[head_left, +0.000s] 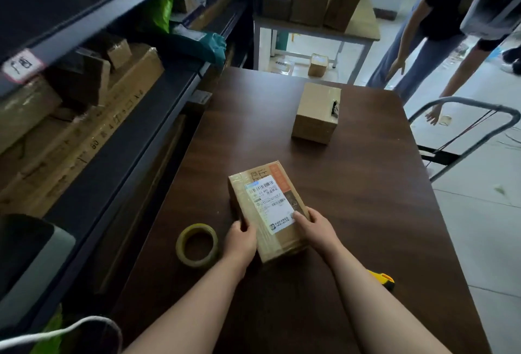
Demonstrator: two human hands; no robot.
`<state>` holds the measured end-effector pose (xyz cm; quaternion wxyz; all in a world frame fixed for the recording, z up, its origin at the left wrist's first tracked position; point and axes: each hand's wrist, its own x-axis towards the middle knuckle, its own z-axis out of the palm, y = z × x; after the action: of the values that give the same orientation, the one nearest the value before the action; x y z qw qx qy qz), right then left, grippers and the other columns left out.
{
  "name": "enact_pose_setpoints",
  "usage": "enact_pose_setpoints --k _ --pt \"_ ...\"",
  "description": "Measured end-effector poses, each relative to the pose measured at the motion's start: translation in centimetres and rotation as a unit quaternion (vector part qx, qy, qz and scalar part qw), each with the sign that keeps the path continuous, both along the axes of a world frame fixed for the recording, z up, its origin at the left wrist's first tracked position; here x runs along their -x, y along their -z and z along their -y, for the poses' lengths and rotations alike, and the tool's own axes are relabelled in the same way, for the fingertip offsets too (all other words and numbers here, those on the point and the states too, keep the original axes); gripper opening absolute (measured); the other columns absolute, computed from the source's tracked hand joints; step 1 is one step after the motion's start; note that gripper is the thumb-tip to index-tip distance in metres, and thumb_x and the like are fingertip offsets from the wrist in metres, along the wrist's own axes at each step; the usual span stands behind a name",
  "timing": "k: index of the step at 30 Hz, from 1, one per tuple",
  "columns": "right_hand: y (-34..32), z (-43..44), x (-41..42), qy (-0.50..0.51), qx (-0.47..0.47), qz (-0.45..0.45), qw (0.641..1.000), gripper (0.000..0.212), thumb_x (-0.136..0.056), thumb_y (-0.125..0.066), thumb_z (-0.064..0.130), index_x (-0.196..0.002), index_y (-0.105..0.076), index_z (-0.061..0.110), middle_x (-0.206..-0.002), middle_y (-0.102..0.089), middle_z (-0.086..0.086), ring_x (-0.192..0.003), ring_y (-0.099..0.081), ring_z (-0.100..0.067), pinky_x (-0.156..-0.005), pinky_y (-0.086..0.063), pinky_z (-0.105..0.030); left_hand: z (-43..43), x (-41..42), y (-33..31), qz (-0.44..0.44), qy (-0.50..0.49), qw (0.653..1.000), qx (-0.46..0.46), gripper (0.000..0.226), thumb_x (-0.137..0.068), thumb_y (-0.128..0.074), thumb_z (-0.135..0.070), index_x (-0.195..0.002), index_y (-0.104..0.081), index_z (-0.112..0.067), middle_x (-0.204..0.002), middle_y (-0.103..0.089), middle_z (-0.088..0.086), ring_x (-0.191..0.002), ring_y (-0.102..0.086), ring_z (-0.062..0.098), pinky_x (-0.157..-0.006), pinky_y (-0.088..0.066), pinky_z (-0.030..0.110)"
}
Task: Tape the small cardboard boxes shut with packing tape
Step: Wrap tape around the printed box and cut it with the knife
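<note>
Box [244,198] with a white shipping label [270,204] lies flat near the middle of the dark wooden table [361,212], its long axis running away from the wearer and slightly to the right. Both hands cover its near corners. The label print is too small to read. A glossy film appears to run along the left edge, but whether the seams are taped is uncertain.

The left hand [241,241] grips the near left edge, thumb on top and fingers curled down the side. The right hand [313,226] holds the near right corner with bent fingers, one fingertip on the label's edge. Both forearms reach in from the bottom of the view.

The tape roll [182,245] lies flat just beside the left hand, apart from the box. The yellow cutter [382,279] is partly hidden behind the right forearm, near the table's right edge. The second box [317,112] stands well apart farther off, with bare table between. Shelving [127,133] flanks the table's left side, and a trolley frame [465,104] stands off its right.
</note>
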<state>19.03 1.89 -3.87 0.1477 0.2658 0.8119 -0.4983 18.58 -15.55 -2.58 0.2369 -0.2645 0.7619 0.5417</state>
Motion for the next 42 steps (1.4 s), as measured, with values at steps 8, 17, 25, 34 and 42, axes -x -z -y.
enact_pose_setpoints --k 8,17,25,34,42 --pt "-3.1 -0.7 -0.3 -0.042 -0.013 -0.074 0.996 0.03 -0.087 -0.064 0.044 -0.109 -0.068 0.025 -0.097 -0.071 0.011 -0.092 -0.066 -0.01 -0.08 -0.054 -0.031 -0.6 -1.6 -3.4 -0.073 -0.062 0.995 0.015 0.044 -0.095 -0.052 -0.032 -0.133 -0.054 -0.012 -0.127 -0.062 0.006 -0.112 -0.059 0.023 -0.096 -0.048 0.037" --pt "-11.3 -0.8 -1.6 -0.149 0.007 -0.199 0.969 0.047 -0.081 -0.065 0.058 -0.117 -0.064 0.027 -0.097 -0.068 0.013 -0.087 -0.067 -0.008 -0.079 -0.058 -0.038 -1.0 -6.2 -10.5 -0.159 -0.194 0.967 0.039 0.063 -0.081 -0.048 -0.056 -0.133 -0.056 -0.022 -0.122 -0.064 -0.001 -0.109 -0.061 0.022 -0.096 -0.048 0.038" --pt "-18.1 3.8 -4.7 -0.239 0.087 -0.242 0.937 0.055 -0.069 -0.064 0.067 -0.112 -0.068 0.032 -0.091 -0.073 0.012 -0.083 -0.07 -0.011 -0.078 -0.059 -0.042 2.1 -13.8 -16.8 -0.252 -0.337 0.907 0.02 0.04 -0.088 -0.055 -0.05 -0.119 -0.065 -0.025 -0.099 -0.07 -0.006 -0.092 -0.066 0.015 -0.089 -0.053 0.041" --pt "-25.0 13.8 -12.9 -0.361 0.158 -0.265 0.88 0.044 -0.073 -0.066 0.061 -0.107 -0.067 0.033 -0.085 -0.073 0.01 -0.077 -0.072 -0.013 -0.072 -0.061 -0.042 9.3 -25.9 -22.7 -0.33 -0.472 0.816 0.039 0.019 -0.089 -0.06 -0.042 -0.092 -0.072 -0.027 -0.093 -0.073 -0.005 -0.088 -0.067 0.016 -0.085 -0.055 0.038" --pt "-29.1 24.5 -27.0 -0.5 0.215 -0.254 0.8 0.036 -0.084 -0.065 0.053 -0.109 -0.065 0.027 -0.092 -0.071 0.008 -0.085 -0.069 -0.016 -0.076 -0.06 -0.043 15.3 -43.4 -27.4 -0.359 -0.572 0.731 0.101 0.023 -0.091 -0.056 -0.041 -0.097 -0.071 -0.023 -0.095 -0.069 -0.005 -0.089 -0.063 0.012 -0.069 -0.049 0.029"
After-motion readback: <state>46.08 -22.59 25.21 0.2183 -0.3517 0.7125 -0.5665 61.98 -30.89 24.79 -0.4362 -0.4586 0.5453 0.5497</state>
